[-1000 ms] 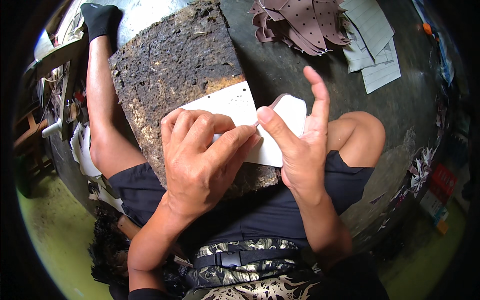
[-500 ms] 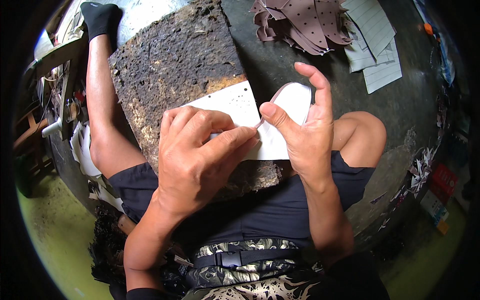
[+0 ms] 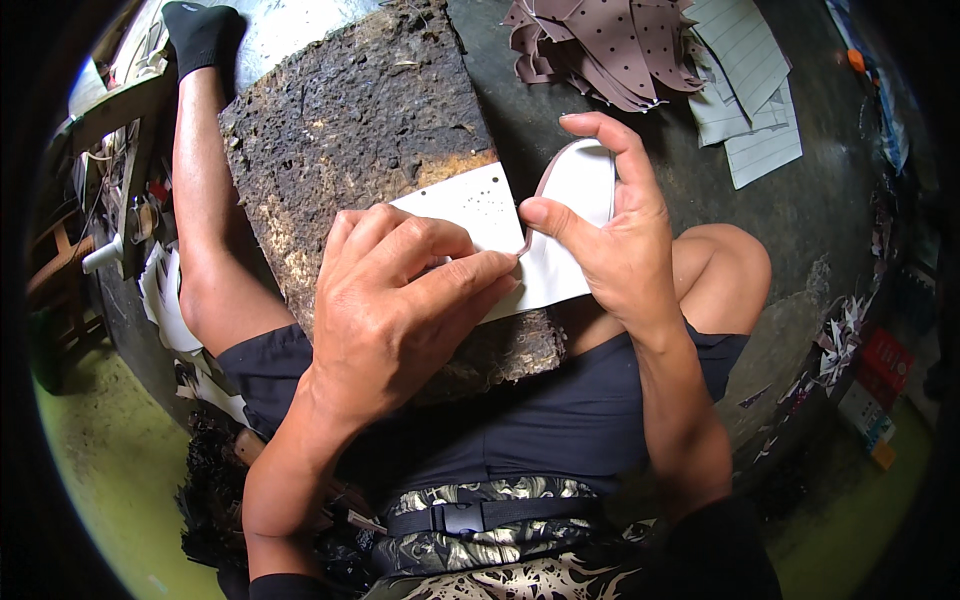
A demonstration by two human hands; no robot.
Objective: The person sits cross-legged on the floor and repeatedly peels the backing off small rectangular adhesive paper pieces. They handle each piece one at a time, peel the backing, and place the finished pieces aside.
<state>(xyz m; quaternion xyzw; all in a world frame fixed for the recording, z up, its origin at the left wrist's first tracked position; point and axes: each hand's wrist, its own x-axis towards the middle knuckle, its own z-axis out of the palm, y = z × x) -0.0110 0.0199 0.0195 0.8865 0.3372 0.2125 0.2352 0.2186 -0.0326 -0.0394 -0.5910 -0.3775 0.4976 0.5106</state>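
Observation:
A white leather-like piece (image 3: 465, 205) with small dark dots and a brownish edge lies partly on a thick, dark, rough board (image 3: 345, 125) across my lap. Its right end (image 3: 580, 185) curls up into a rounded loop. My left hand (image 3: 395, 290) is closed, thumb and forefinger pinching the brownish edge near the middle of the piece; the other fingers curl over it and hide its left part. On the right side, my right hand (image 3: 630, 235) grips the rounded end, thumb in front and the bent forefinger at its far rim. Whether the fingertips hold anything else is hidden.
Brown pieces with dark dots (image 3: 605, 45) are heaped on the floor beyond the board, beside pale lined sheets (image 3: 745, 65). Offcuts (image 3: 840, 340) litter the right side. A wooden frame (image 3: 125, 170) stands at the left, near my outstretched leg.
My right hand has moved slightly up and right, and its forefinger has bent in over the rounded end. That end now stands more tilted. The left hand has hardly moved.

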